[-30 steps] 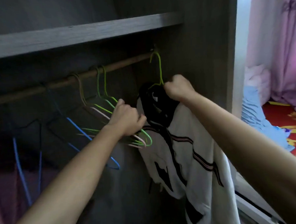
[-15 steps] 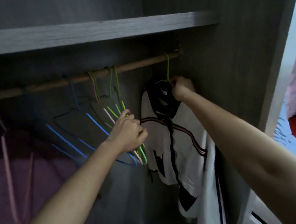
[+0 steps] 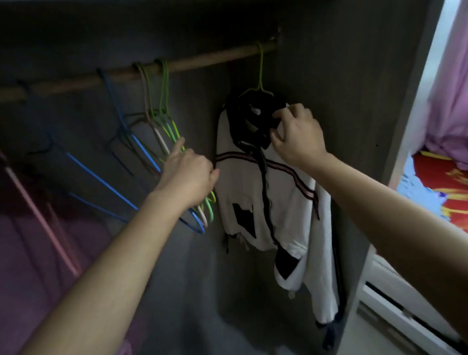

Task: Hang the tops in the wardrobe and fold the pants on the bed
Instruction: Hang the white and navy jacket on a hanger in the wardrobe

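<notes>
Your white jacket (image 3: 244, 193), the one with the black collar (image 3: 254, 116) and the dark stripes across the chest, is up in the wardrobe (image 3: 346, 117). It hangs on a lime-green hanger (image 3: 260, 67) hooked over the wooden rod (image 3: 208, 62) at the far right end, right next to the side wall. It looks a bit lopsided, with one sleeve dangling low on the right. Your right hand (image 3: 298, 136) is at the collar with its fingers curled in, pinching the black fabric just under the hanger's neck. Your left hand (image 3: 189, 177) is just left of the jacket, on the bunch of empty hangers (image 3: 174, 129). The index finger is stretched out along them and the rest of the fingers are curled over the wires, which poke out below your palm. So your hands are apart, one on each side of the jacket's left shoulder. That bunch is a mix of green, whitish and blue wire hangers hooked close together mid-rod and swung out at an angle. Further left there's a pink hanger (image 3: 33, 204) with a purple garment (image 3: 20, 256) down in the dark corner. Past the wardrobe's right edge you can see the bed (image 3: 449, 171) with its red and yellow cover, some light-blue cloth (image 3: 415, 192) lying on it, and a pinkish-purple curtain (image 3: 461, 84) behind.
</notes>
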